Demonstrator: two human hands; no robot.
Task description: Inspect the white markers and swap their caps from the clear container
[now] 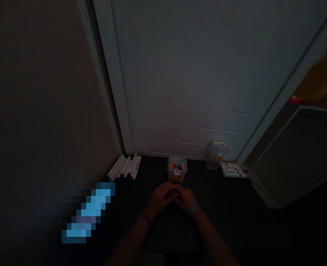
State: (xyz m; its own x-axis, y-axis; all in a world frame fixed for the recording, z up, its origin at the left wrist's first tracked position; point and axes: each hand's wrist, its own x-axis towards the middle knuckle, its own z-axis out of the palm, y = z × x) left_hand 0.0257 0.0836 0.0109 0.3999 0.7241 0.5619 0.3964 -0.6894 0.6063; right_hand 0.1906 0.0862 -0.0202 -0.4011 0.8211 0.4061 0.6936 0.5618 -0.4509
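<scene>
My left hand (161, 195) and my right hand (185, 198) meet over the middle of the dark table, fingers curled together. Between their fingertips shows the round dark end of what looks like a marker (175, 191); the rest of it is hidden by my fingers. Just beyond my hands stands a clear plastic box (175, 178) with an orange-and-black label. Several markers (177, 167) stand in it with coloured ends up. The room is dim, so fine detail is lost.
At the left lie several white markers (126, 167) in a row. A clear container (215, 157) stands at the back right, beside a stack of white markers (233, 170). A glowing, pixelated screen (88, 214) is at the front left. A white door panel (180, 74) rises behind the table.
</scene>
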